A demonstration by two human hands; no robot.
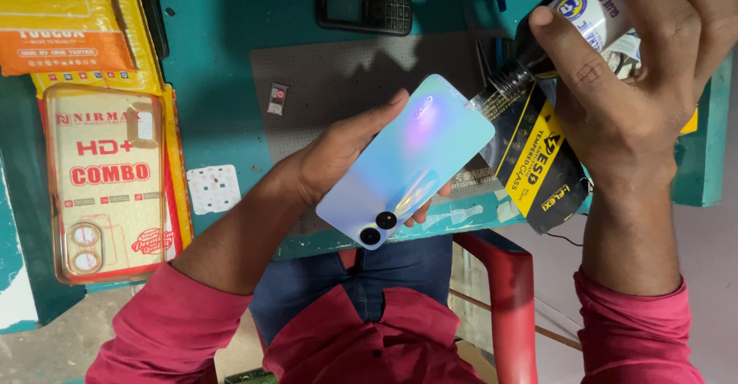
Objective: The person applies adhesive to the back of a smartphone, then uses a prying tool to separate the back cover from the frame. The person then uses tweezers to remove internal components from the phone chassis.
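Observation:
My left hand (pixel 338 153) holds a smartphone (pixel 407 161) back side up, its iridescent blue-pink cover facing me and two round camera lenses at the near end. My right hand (pixel 630 84) grips a small dark bottle with a white label (pixel 573 19), tilted with its nozzle pointing down toward the phone's far right corner. The nozzle tip hangs just beside that corner. A black and yellow screen-protector packet (pixel 538 161) lies under the right hand.
A grey work mat (pixel 323 76) covers part of the teal table (pixel 215 30). A black keypad phone (pixel 365 9), a small SIM tray (pixel 277 98), a white square pad (pixel 214 189), a clear phone case on red-yellow packaging (pixel 108 180) and a red chair (pixel 511 292) are around.

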